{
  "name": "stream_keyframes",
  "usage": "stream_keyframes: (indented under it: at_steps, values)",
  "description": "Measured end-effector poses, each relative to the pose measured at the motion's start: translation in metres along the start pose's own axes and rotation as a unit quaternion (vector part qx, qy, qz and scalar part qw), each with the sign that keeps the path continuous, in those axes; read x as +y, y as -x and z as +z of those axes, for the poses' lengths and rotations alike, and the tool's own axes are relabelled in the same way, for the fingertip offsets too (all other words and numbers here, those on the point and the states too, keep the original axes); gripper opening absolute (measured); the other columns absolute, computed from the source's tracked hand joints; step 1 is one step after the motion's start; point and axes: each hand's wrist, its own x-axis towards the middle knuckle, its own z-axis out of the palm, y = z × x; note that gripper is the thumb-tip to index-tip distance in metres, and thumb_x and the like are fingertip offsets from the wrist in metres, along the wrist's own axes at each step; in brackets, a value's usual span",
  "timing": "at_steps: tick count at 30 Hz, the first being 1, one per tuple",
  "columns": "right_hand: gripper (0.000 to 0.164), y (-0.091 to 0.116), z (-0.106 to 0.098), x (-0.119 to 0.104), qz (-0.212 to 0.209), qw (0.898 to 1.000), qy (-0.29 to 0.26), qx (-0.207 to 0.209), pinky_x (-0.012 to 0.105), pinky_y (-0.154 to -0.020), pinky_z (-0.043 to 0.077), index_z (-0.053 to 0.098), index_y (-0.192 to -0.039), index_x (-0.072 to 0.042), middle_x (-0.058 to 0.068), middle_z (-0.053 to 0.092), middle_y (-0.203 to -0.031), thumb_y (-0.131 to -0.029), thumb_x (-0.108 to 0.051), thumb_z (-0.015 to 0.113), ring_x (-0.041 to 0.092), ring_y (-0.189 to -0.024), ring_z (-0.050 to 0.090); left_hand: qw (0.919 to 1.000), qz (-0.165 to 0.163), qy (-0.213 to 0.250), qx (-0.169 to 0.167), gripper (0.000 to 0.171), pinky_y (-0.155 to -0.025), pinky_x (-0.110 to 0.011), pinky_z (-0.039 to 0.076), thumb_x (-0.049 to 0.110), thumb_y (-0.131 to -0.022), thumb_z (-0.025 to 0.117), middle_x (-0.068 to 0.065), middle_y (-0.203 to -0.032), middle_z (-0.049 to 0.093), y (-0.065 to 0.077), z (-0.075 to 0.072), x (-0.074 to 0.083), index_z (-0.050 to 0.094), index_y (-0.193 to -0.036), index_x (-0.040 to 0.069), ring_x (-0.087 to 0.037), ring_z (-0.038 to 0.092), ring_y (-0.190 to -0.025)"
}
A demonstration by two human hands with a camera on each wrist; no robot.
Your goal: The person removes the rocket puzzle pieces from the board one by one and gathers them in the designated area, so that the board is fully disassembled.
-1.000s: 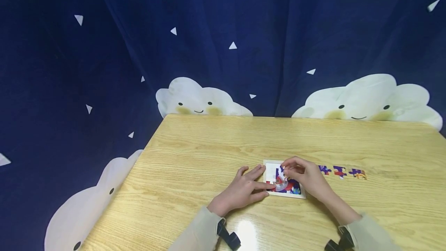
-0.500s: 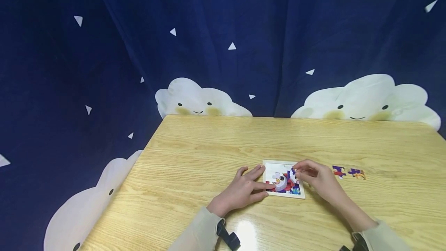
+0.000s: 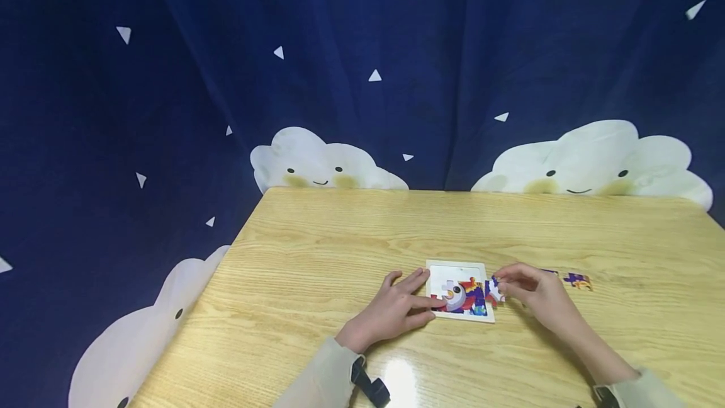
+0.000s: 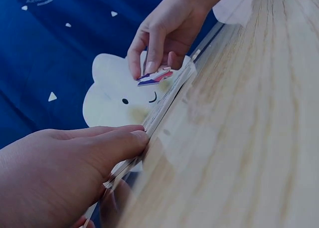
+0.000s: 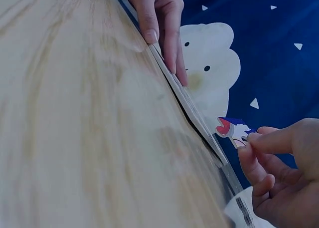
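My left hand (image 3: 391, 307) lies at the left side of a small white-framed jigsaw tray (image 3: 455, 263), its fingers extended over the rim and onto the picture. Inside the tray, joined jigsaw pieces (image 3: 467, 298) show a grey-white, round-eyed figure with red and purple; the upper part is bare white. Just past the tray's right rim, my right hand (image 3: 538, 294) pinches a purple, white and red jigsaw piece (image 3: 494, 291) between thumb and fingertips. In the right wrist view that jigsaw piece (image 5: 233, 130) is raised and tilted. The left wrist view shows the tray edge-on under the left hand (image 4: 75, 163).
To the right lies a loose purple and orange jigsaw piece (image 3: 579, 281). Another loose piece (image 3: 548, 272) is partly hidden behind the right hand. The wooden table (image 3: 317, 238) reaches back to a dark blue curtain (image 3: 340, 30) with cloud prints.
My right hand has moved right with the pinched jigsaw piece, from above the tray to just beyond its right rim, uncovering more of the picture. My left hand has stayed put.
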Motion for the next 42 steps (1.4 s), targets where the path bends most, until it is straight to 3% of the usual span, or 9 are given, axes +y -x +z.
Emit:
stream_keyframes:
  at_steps: [7,12,16,23,33,42]
  values:
    - [0.018,0.004,-0.010,0.009,0.016,1.000,0.014,0.007,0.013,-0.067,0.054,0.073,-0.103,-0.007,-0.002,0.075,-0.098,-0.085,-0.008,0.074,-0.010,-0.079,0.063,1.0000,-0.004,0.000,0.000,0.032,-0.112,-0.053,0.036,0.040,-0.100,0.054,-0.010,-0.156,0.040,0.000,0.002,-0.001,0.062,-0.131,0.040,-0.021,0.037,-0.146]
    - [0.021,0.009,-0.018,0.011,0.035,0.999,0.028,0.011,0.013,-0.068,0.054,0.073,-0.106,-0.007,-0.025,0.069,-0.097,-0.085,-0.011,0.074,-0.012,-0.081,0.062,1.0000,-0.004,-0.001,0.001,0.032,-0.112,-0.053,0.036,0.040,-0.100,0.054,-0.010,-0.156,0.040,0.000,0.001,0.000,0.061,-0.131,0.040,-0.021,0.037,-0.146]
    - [0.022,0.012,-0.024,0.014,0.039,0.999,0.030,0.015,0.012,-0.068,0.054,0.072,-0.106,-0.006,-0.035,0.062,-0.095,-0.085,-0.012,0.075,-0.012,-0.080,0.062,1.0000,-0.006,0.004,-0.001,0.032,-0.112,-0.053,0.035,0.040,-0.100,0.054,-0.010,-0.156,0.039,-0.001,0.001,0.000,0.061,-0.131,0.040,-0.021,0.036,-0.147]
    - [0.019,0.017,-0.030,0.021,0.021,0.999,0.034,0.024,0.010,-0.068,0.052,0.073,-0.103,-0.005,-0.036,0.061,-0.095,-0.085,-0.010,0.074,-0.013,-0.080,0.062,1.0000,-0.006,0.005,-0.002,0.032,-0.113,-0.053,0.035,0.040,-0.099,0.055,-0.010,-0.156,0.039,-0.001,0.000,0.000,0.061,-0.131,0.040,-0.020,0.036,-0.147]
    - [0.020,0.019,-0.036,0.026,0.035,0.998,0.038,0.025,0.011,-0.066,0.053,0.073,-0.104,-0.003,-0.039,0.059,-0.096,-0.085,-0.010,0.074,-0.013,-0.079,0.062,1.0000,-0.005,-0.002,0.002,0.032,-0.112,-0.053,0.036,0.040,-0.099,0.055,-0.010,-0.156,0.040,0.000,0.001,-0.001,0.062,-0.130,0.041,-0.020,0.038,-0.146]
    - [0.019,0.020,-0.036,0.026,0.012,0.999,0.038,0.022,0.010,-0.066,0.053,0.072,-0.102,-0.003,-0.033,0.064,-0.092,-0.084,-0.005,0.074,-0.012,-0.078,0.063,1.0000,-0.005,0.001,0.002,0.032,-0.112,-0.053,0.036,0.039,-0.099,0.056,-0.009,-0.156,0.040,-0.001,0.001,-0.001,0.062,-0.130,0.040,-0.021,0.038,-0.146]
